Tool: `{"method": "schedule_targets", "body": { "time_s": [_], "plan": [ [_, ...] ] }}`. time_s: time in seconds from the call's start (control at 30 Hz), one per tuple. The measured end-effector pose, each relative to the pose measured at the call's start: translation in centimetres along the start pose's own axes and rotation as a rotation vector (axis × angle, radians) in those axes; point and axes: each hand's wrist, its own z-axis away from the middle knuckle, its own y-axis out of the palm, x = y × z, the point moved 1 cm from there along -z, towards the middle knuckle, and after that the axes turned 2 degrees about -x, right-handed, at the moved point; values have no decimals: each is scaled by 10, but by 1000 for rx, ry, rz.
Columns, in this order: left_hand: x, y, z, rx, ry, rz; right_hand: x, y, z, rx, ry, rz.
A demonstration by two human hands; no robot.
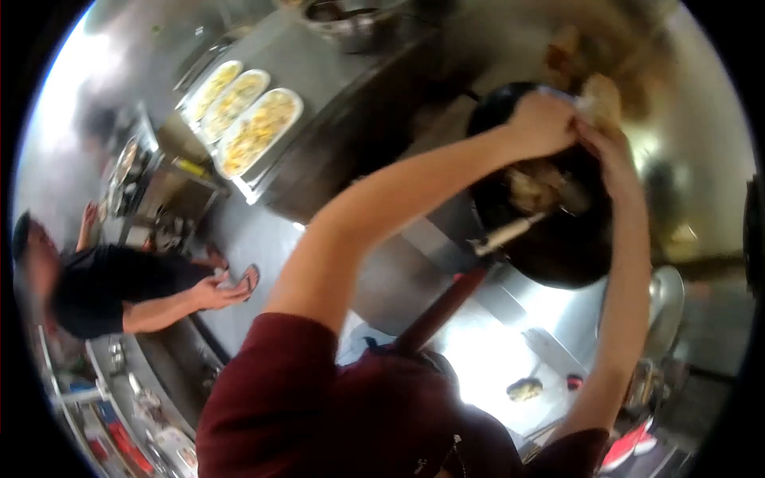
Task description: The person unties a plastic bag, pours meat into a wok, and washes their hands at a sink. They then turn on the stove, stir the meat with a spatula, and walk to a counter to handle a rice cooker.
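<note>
My left hand [545, 123] and my right hand [607, 153] meet over the far right rim of a dark wok [550, 259]. Both are closed around a pale, tan-and-white item [602, 102], too blurred to name. Inside the wok lies some brownish food [532, 190], with a metal utensil resting by it. That utensil's light handle [510, 234] sticks out over the near left rim. My fingertips are partly hidden behind the hands.
Three oval white plates of yellowish food [259, 131] stand on a steel counter at upper left. A co-worker in black [100, 283] is at left, one arm held out. A steel worktop [478, 358] lies between my body and the wok.
</note>
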Motion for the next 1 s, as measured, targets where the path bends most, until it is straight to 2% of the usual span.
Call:
{"method": "schedule_targets", "body": {
  "time_s": [0.07, 0.2, 0.33, 0.5, 0.6, 0.77, 0.87, 1.0],
  "plan": [
    [2, 4, 1, -26, 76, 30, 1, -3, 1, 31, 52, -20],
    [2, 6, -3, 26, 77, 46, -4, -10, -1, -27, 71, 88],
    [-2, 8, -4, 54, 20, -17, -4, -10, 1, -85, 98, 35],
    [8, 17, -9, 180, -65, 169, -10, -12, -2, -82, 98, 0],
    [8, 14, -11, 254, -68, 233, -8, -10, 0, -114, 79, 83],
    [5, 13, -12, 239, -42, 256, -14, -11, -4, -95, 7, 12],
    [5, 13, -13, 247, -23, 120, -15, -12, -3, -87, 5, 8],
    [10, 22, -13, 287, -29, 126, -20, -15, -4, -88, -48, 30]
  ]
}}
